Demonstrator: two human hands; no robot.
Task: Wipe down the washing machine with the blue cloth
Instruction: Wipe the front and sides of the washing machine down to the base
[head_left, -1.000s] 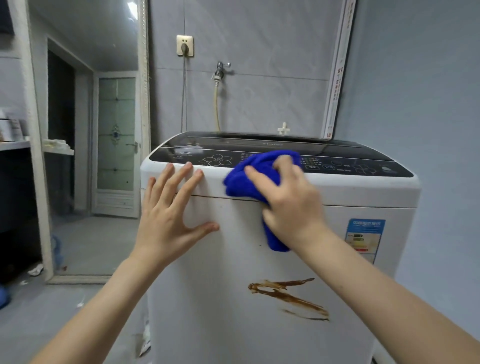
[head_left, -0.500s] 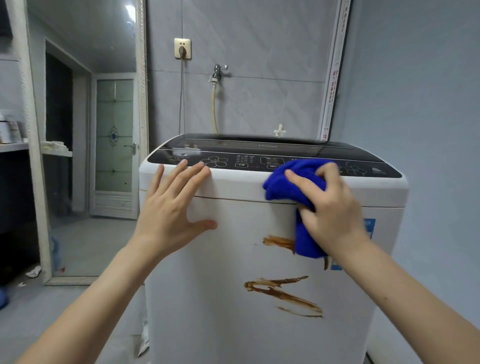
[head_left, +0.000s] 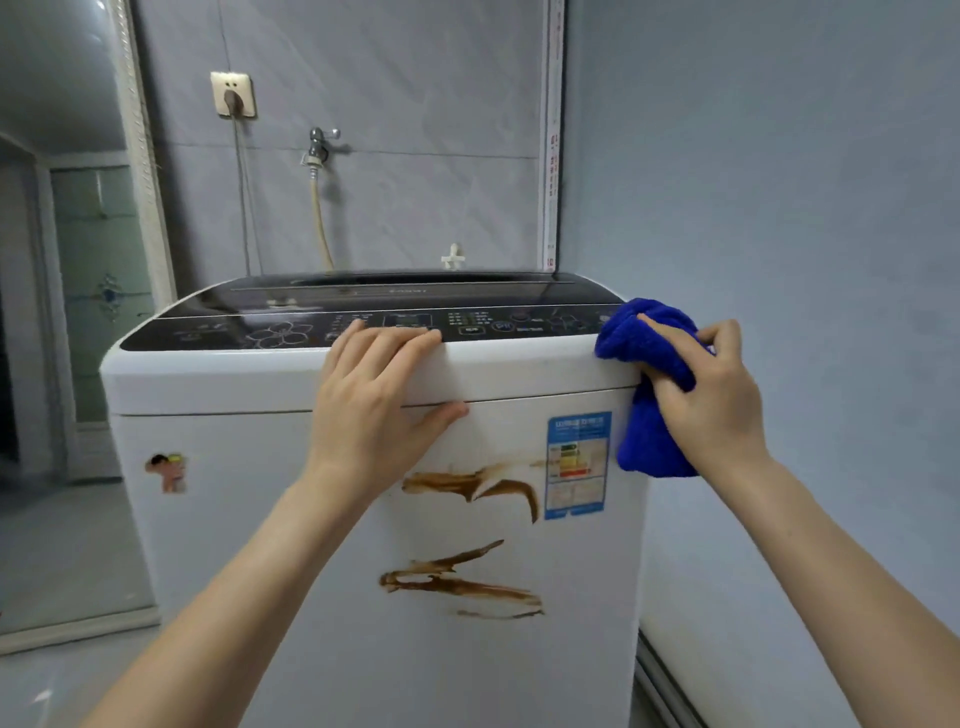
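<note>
A white top-loading washing machine (head_left: 260, 519) with a dark control panel stands in front of me. Brown smears (head_left: 467, 486) streak its front, one set below the rim and another lower down. My right hand (head_left: 711, 410) grips a bunched blue cloth (head_left: 649, 441) against the machine's upper right front corner, and part of the cloth hangs down beside the corner. My left hand (head_left: 374, 405) rests flat on the front rim with fingers straight, fingertips touching the edge of the panel.
A blue energy label (head_left: 576, 465) and a small cartoon sticker (head_left: 167, 472) are on the front. Behind the machine are a tap with a hose (head_left: 319, 150) and a wall socket (head_left: 232, 94). A grey wall stands close on the right; a doorway opens at left.
My right hand has slid the blue cloth rightward along the front rim to the right corner. My left hand has shifted right along the rim too. The view has turned left.
</note>
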